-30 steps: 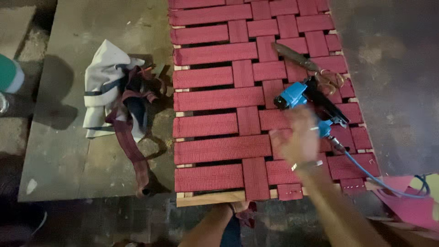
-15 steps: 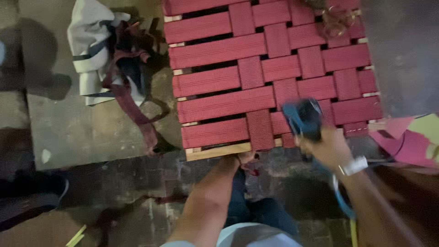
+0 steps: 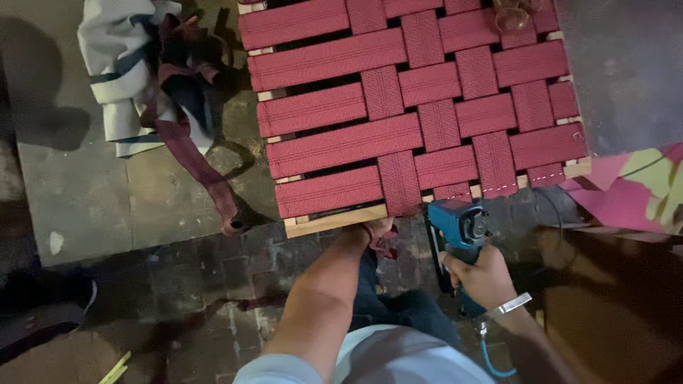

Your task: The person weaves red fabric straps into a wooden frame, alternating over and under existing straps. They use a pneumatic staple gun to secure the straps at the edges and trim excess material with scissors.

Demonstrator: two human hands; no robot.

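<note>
sleeve: light grey, short | wrist: silver bracelet point(image 3: 511, 306) | legs: dark trousers point(image 3: 398, 306)

We see dark red webbing point(image 3: 420, 114) woven in a checker pattern; just below it a bright blue stapler point(image 3: 459, 227), beside it pink-and-yellow patterned cloth point(image 3: 640, 188), left a white bag point(image 3: 124, 64).

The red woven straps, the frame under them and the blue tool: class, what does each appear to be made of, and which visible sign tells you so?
Red woven straps: probably textile webbing, matt, with fine ribbing running along each band.
Frame: pale bare wood, unpainted, judging by its light tan edge.
Blue stapler-like tool in the right hand: smooth blue housing, perhaps painted metal or plastic; the look leaves it open.
</note>
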